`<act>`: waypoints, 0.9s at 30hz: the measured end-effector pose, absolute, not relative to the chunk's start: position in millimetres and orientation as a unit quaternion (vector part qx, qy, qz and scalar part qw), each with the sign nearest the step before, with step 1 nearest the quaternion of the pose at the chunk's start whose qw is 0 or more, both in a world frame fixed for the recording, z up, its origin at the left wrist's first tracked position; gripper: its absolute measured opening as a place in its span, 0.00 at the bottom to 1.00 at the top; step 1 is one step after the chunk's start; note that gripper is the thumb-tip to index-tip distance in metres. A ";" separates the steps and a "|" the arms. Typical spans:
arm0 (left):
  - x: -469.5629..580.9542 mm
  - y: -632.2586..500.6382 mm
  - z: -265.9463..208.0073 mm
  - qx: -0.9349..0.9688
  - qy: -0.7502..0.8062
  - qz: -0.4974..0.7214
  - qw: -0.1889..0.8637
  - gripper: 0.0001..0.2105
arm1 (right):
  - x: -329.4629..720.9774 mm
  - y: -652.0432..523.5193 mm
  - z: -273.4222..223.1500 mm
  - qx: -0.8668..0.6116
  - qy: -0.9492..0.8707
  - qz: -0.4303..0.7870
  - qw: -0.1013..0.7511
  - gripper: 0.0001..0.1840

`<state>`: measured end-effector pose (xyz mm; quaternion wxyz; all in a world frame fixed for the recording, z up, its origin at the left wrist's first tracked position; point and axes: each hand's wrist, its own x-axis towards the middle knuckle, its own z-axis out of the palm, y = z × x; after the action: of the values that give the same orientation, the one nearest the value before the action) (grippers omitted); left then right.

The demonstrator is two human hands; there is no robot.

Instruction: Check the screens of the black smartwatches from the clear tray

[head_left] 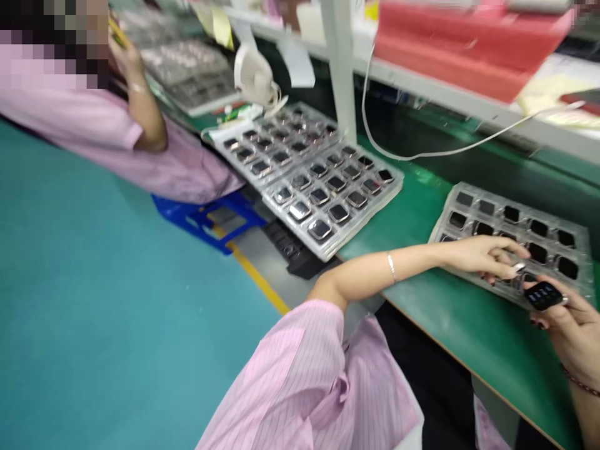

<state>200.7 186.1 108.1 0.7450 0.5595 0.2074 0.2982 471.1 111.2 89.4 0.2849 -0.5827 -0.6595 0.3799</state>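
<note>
My right hand [574, 322] grips a smartwatch body [544, 295] without a strap, its dark screen lit with small characters, at the right edge of the view. Just left of it, my left hand [487, 256] reaches over the near side of a clear plastic tray [581, 232]. Its thumb and forefinger are apart, the other fingers partly bent, and I see nothing held in it. Rows of dark square watch bodies sit in the tray's pockets; my hands hide some of the nearer ones.
Left along the green bench [412, 200] stand larger stacked trays [300, 169] of watch bodies, jutting past the edge. A small white fan [253, 75] is behind them. A co-worker in a pink sleeve [84, 125] sits at left. A white cable [422, 154] hangs from the shelf.
</note>
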 end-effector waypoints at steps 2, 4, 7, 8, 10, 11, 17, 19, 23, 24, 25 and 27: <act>197.1 184.7 107.2 0.560 0.217 0.284 0.748 0.31 | 463.8 108.1 92.6 -0.576 -0.595 0.425 0.366 0.22; 195.3 182.0 107.8 0.563 0.227 0.275 0.746 0.33 | 455.3 106.7 100.7 -0.562 -0.569 0.454 0.393 0.19; 194.6 177.8 108.8 0.569 0.229 0.270 0.743 0.36 | 450.2 105.3 111.9 -0.542 -0.573 0.464 0.404 0.19; 194.6 177.0 108.7 0.570 0.230 0.270 0.741 0.37 | 450.5 105.0 113.6 -0.532 -0.576 0.468 0.407 0.18; 194.9 176.4 107.4 0.571 0.235 0.270 0.738 0.39 | 452.0 104.4 113.8 -0.514 -0.584 0.470 0.418 0.18; 195.0 176.5 106.4 0.571 0.238 0.271 0.737 0.39 | 452.5 104.2 112.8 -0.505 -0.589 0.469 0.423 0.19; 194.8 176.7 103.6 0.584 0.255 0.270 0.722 0.38 | 449.6 105.4 106.8 -0.466 -0.584 0.479 0.460 0.25; 195.0 176.8 104.2 0.590 0.265 0.279 0.710 0.37 | 448.3 107.6 106.2 -0.465 -0.563 0.495 0.472 0.27; 196.1 178.0 103.3 0.600 0.271 0.301 0.690 0.33 | 445.7 111.4 103.5 -0.464 -0.540 0.529 0.463 0.31; 196.4 178.1 102.6 0.601 0.269 0.304 0.688 0.32 | 444.8 111.6 102.7 -0.461 -0.543 0.529 0.462 0.32; 196.6 177.9 101.9 0.603 0.269 0.307 0.686 0.32 | 443.7 111.5 102.0 -0.459 -0.547 0.525 0.464 0.32; 197.2 176.6 101.0 0.608 0.277 0.308 0.677 0.31 | 441.5 110.8 100.9 -0.457 -0.557 0.512 0.468 0.31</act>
<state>197.2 176.6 101.0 0.6772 0.6081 0.2772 0.3079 441.5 110.8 100.9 0.4676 -0.4570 -0.5568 0.5124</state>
